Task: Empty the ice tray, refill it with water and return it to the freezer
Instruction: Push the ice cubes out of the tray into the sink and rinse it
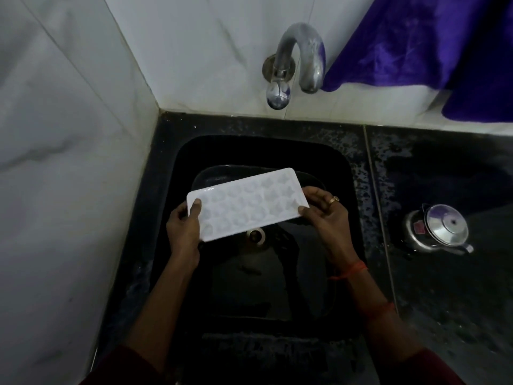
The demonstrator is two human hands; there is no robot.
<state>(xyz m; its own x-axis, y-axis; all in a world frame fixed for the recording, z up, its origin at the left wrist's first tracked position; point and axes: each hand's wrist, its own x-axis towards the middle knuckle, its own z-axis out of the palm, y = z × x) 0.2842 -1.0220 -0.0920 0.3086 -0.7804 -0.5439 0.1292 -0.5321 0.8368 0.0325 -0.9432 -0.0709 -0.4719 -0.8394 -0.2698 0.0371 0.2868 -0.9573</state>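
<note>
My feed shows 2 white tiled walls with grey veining. The left wall [61,151] fills the left of the frame and the back wall [194,51] the top, and they meet in a corner at upper centre-left. A curved metal tap [302,56] juts from the back wall at top centre. A purple cloth [430,45] hangs at upper right. Below lies a black, speckled worktop [444,301] with a dark sink [266,151] sunk into it at centre. 1 lidded steel pot [441,229] stands on the worktop at right. The light is dim.
</note>
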